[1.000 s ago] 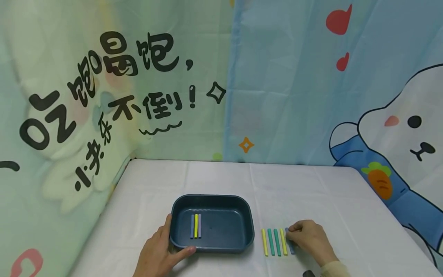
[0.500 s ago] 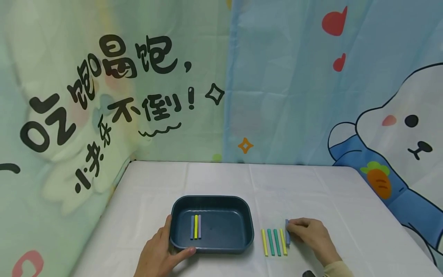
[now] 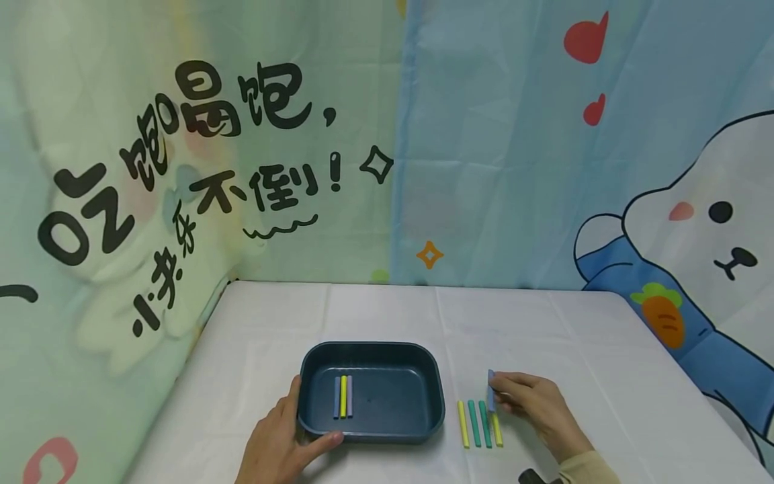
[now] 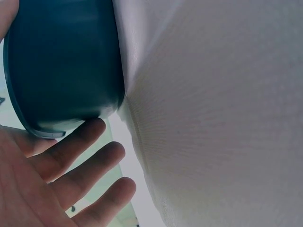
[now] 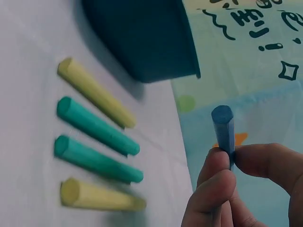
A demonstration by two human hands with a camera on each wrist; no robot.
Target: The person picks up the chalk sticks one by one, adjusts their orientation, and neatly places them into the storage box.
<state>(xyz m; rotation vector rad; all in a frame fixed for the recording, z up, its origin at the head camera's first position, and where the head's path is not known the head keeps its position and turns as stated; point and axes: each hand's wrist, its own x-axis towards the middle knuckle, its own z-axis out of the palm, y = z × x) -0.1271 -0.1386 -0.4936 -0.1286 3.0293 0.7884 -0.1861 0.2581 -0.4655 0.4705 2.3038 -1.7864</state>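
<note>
My right hand (image 3: 535, 410) pinches a blue chalk stick (image 3: 491, 391) between thumb and fingertips, raised over the far end of a yellow chalk stick (image 3: 497, 431). That chalk's blue end (image 5: 223, 118) points up from the fingers in the right wrist view. Left of it, two green chalk sticks (image 3: 474, 423) and another yellow one lie in a row on the cloth. My left hand (image 3: 279, 433) holds the dark blue tray (image 3: 399, 396) at its near left corner, thumb on the front rim, fingers along the side. Inside lie a blue, a yellow and a purple chalk stick (image 3: 349, 398).
A white cloth (image 3: 387, 309) covers the table. Printed curtains (image 3: 471, 148) stand along its back and left side. A dark object (image 3: 532, 476) shows at the right wrist, by the cuff.
My right hand has lifted the blue chalk from the right end of the row and moved it up and leftward. The left hand and tray stay in place.
</note>
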